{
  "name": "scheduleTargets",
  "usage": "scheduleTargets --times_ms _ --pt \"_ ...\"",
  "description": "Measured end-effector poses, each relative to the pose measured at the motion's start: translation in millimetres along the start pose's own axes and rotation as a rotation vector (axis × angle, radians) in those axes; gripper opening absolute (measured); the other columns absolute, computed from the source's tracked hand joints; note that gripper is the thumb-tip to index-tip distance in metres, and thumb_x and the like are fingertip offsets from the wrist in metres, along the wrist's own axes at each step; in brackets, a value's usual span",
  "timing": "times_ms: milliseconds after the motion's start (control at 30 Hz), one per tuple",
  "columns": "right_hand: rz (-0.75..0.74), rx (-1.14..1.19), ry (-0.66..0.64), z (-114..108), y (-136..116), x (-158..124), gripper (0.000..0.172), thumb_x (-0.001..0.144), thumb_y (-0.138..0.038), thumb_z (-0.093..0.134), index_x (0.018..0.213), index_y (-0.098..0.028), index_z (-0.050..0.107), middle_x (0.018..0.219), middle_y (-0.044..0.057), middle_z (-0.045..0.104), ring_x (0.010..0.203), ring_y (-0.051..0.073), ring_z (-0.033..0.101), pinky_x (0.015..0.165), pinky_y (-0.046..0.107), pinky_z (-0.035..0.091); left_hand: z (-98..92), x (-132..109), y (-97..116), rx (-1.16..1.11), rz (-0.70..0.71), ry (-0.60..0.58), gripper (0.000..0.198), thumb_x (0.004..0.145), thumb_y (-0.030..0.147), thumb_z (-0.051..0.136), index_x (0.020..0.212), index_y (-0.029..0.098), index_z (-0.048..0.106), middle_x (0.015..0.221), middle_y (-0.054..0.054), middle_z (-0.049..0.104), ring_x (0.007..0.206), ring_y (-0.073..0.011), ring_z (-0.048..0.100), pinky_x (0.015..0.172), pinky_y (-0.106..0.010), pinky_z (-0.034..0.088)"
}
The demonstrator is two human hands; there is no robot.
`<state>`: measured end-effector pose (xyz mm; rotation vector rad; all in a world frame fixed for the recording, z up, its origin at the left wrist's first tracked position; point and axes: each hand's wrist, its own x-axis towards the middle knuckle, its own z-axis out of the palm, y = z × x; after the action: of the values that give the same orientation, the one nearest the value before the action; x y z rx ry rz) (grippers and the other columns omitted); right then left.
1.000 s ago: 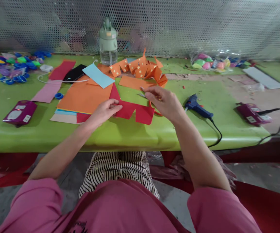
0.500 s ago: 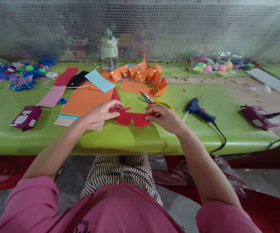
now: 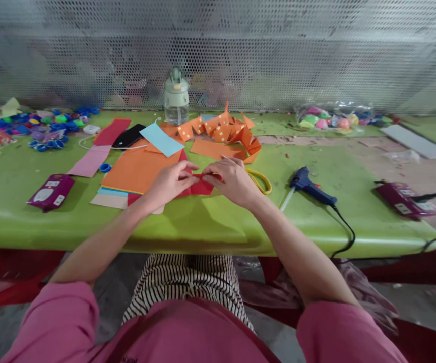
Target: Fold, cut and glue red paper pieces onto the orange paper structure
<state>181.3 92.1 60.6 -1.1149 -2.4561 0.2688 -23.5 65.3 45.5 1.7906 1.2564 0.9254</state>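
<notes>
Red paper (image 3: 202,189) between left hand (image 3: 170,180) and right hand (image 3: 235,180), fingers (image 3: 214,168) bent

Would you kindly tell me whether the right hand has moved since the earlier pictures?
Yes, the right hand has moved left, away from the blue glue gun.

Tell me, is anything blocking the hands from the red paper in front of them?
Nothing I can see: the left hand and right hand both already hold the red paper. The yellow-handled scissors aren't between.
</notes>
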Motion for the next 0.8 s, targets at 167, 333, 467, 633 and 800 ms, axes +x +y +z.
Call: scheduleTargets --times_ms 167,333,467,633,800 --pt "0.012 -0.014 -0.039 1 -2 -1 0.017 0.095 -0.029 0.061 0.086 -0.021 0.074 0.087 0.004 0.077 0.091 0.023 0.066 0.099 0.042 0.034 1.7 -5 -7 0.132 0.005 0.047 0.017 0.093 0.035 0.059 0.088 0.020 0.064 0.082 -0.003 0.074 0.076 -0.0157 0.066 0.072 -0.028 0.048" --pt "0.038 0.053 -0.007 -4 -5 0 0.017 0.095 -0.029 0.061 0.090 -0.022 0.076 0.085 0.003 0.078 0.083 0.021 0.066 0.099 0.041 0.038 5.6 -7 -14 -0.061 -0.026 0.019 0.026 0.092 0.045 0.059 0.094 0.020 0.062 0.088 -0.003 0.073 0.081 -0.0165 0.066 0.072 -0.028 0.050" --pt "0.044 0.094 -0.003 -8 -5 2 0.017 0.094 -0.030 0.063 0.088 -0.023 0.077 0.078 0.002 0.076 0.076 0.019 0.065 0.103 0.042 0.040 9.7 -9 -18 -0.099 -0.053 -0.003 0.030 0.090 0.049 0.060 0.083 0.020 0.060 0.075 0.000 0.065 0.073 -0.0150 0.062 0.067 -0.027 0.049" --pt "0.073 0.170 0.008 -11 -4 3 0.019 0.093 -0.032 0.062 0.087 -0.022 0.077 0.078 0.002 0.076 0.072 0.018 0.064 0.090 0.037 0.048 12.2 -10 -23 -0.223 -0.099 -0.084 0.025 0.089 0.042 0.065 0.083 0.019 0.061 0.079 -0.001 0.067 0.082 -0.0166 0.070 0.076 -0.029 0.056" --pt "0.094 0.187 0.012 -11 -2 5 0.018 0.091 -0.033 0.064 0.086 -0.022 0.077 0.079 0.003 0.077 0.073 0.019 0.066 0.085 0.037 0.049 14.2 -11 -29 -0.276 -0.152 -0.127 0.021 0.093 0.033 0.064 0.078 0.018 0.061 0.080 -0.003 0.073 0.088 -0.0177 0.075 0.081 -0.030 0.057"
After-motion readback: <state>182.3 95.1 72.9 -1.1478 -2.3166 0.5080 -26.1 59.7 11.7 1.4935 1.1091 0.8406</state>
